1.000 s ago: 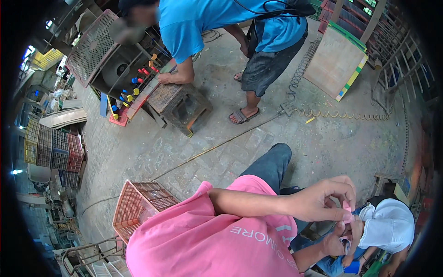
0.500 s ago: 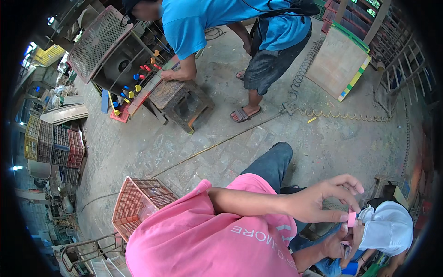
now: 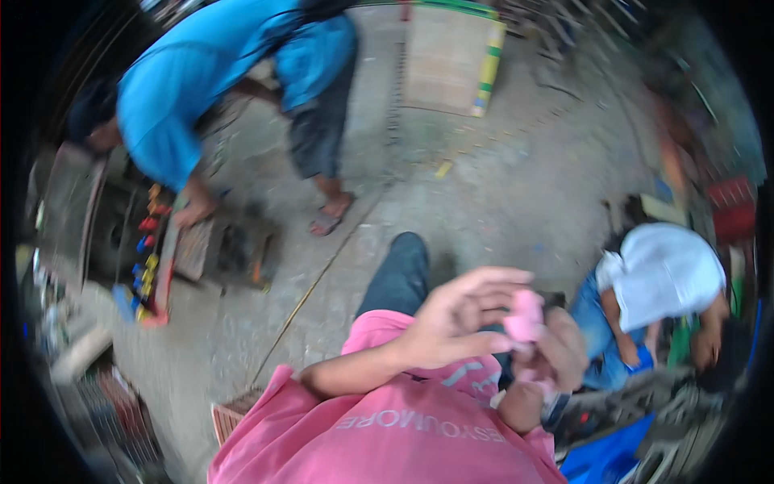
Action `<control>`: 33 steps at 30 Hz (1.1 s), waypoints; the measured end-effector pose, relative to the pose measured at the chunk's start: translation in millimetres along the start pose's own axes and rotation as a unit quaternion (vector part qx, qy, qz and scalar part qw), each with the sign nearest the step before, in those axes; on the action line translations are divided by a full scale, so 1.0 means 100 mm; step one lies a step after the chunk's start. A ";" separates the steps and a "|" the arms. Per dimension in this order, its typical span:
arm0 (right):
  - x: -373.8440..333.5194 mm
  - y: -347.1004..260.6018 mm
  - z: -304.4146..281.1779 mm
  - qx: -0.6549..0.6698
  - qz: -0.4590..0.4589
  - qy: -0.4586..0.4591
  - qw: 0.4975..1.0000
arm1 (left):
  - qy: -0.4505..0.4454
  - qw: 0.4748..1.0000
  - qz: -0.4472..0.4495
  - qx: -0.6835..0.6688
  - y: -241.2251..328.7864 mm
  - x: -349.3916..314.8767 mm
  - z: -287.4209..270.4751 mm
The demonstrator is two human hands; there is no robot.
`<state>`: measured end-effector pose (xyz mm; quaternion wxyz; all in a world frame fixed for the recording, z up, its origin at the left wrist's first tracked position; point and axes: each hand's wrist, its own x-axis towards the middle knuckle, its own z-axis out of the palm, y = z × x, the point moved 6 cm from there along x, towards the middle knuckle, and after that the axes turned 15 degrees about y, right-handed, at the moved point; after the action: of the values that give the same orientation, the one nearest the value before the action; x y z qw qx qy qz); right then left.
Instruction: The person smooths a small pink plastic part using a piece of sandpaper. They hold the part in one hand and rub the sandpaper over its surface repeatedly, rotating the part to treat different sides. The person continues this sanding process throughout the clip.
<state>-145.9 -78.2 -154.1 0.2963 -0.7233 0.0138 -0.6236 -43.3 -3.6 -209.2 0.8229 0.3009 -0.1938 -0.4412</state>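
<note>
In front of my pink shirt my two hands meet around a small pink piece [image 3: 524, 316], blurred by motion, its exact kind unclear. My left hand [image 3: 461, 319] reaches in from the left with curved fingers, thumb and fingertips closed at the piece's near side. My right hand [image 3: 560, 351] is wrapped against its other side, the fingers smeared. More pink material [image 3: 534, 379] shows low in the right hand, by the wrist.
At upper left, a person in blue [image 3: 173, 93] bends over a stool [image 3: 197, 250] beside a rack of coloured pieces [image 3: 149, 270]. A person in white [image 3: 665, 270] crouches at right. A board [image 3: 447, 60] stands beyond; a red crate [image 3: 230, 415] is at lower left.
The view has swung right, and the surroundings have shifted left. My hands have drawn closer together around the pink piece, nearer my body.
</note>
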 end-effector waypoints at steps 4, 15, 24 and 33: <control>0.02 0.15 -0.03 0.028 0.039 -0.009 0.999 | 0.043 0.999 0.021 -0.003 -0.01 0.11 -0.01; 0.20 0.21 -0.15 0.012 0.259 -0.060 0.964 | -0.064 0.996 0.065 0.023 0.13 0.09 0.11; 0.19 0.18 -0.11 0.012 0.261 -0.074 0.963 | -0.079 0.982 0.129 0.116 0.22 0.09 0.20; 0.28 0.25 -0.23 -0.049 0.195 0.011 0.980 | -0.099 0.983 0.105 0.112 0.20 0.09 0.22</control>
<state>-152.0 -118.8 -139.4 0.3764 -0.7136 0.1883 -0.5600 -39.7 -9.6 -179.2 0.8027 0.3238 -0.3526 -0.3557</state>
